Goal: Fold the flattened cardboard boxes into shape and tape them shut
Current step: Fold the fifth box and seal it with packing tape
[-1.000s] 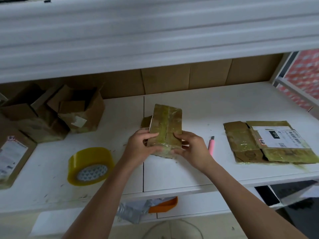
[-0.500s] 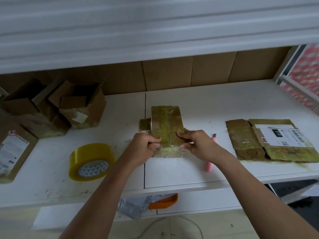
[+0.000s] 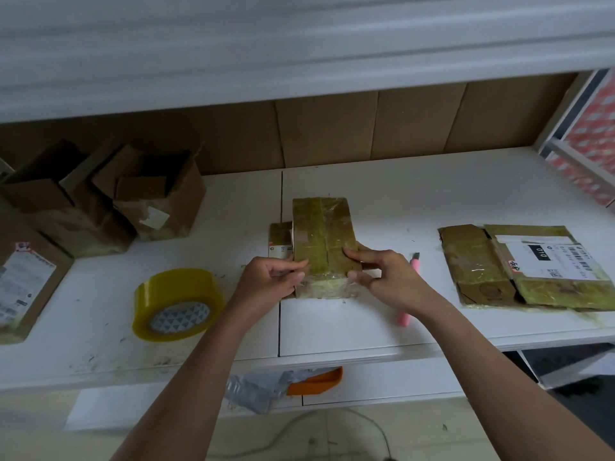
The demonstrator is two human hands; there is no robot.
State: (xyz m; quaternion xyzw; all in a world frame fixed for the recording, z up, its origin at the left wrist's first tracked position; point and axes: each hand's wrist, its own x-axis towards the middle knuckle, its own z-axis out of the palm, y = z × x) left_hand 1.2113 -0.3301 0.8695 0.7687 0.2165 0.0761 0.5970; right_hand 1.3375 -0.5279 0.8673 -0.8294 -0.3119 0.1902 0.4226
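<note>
While both forearms reach in from the bottom of the view, the person's hands meet at the near end of a tape-covered cardboard box [image 3: 324, 241] that stands on the white shelf [image 3: 399, 201], about the middle of it. The left hand [image 3: 266, 281] sits at the box's left near corner with its fingers curled inward, fingertips and thumb brought together against the box's left edge; whether they pinch a tape end or just the cardboard edge cannot be told. The right hand [image 3: 389, 277] is on the right near corner: its forefinger lies fairly straight across the top face, pointing left toward the centre seam, while the thumb presses the near end face below, so the corner is held between them. The other fingers of that hand are bent loosely behind.

A small flap [image 3: 281, 239] with a printed label juts from the box's left side. A roll of yellowish packing tape [image 3: 176, 304] lies to the left of the hands, apart from them. A pink cutter [image 3: 411, 291] lies just right of the right hand, partly hidden by the wrist. Farther right, a flattened box [image 3: 519, 267] with a white shipping label lies flat. Open cardboard boxes [image 3: 109, 197] stand at the shelf's far left.
</note>
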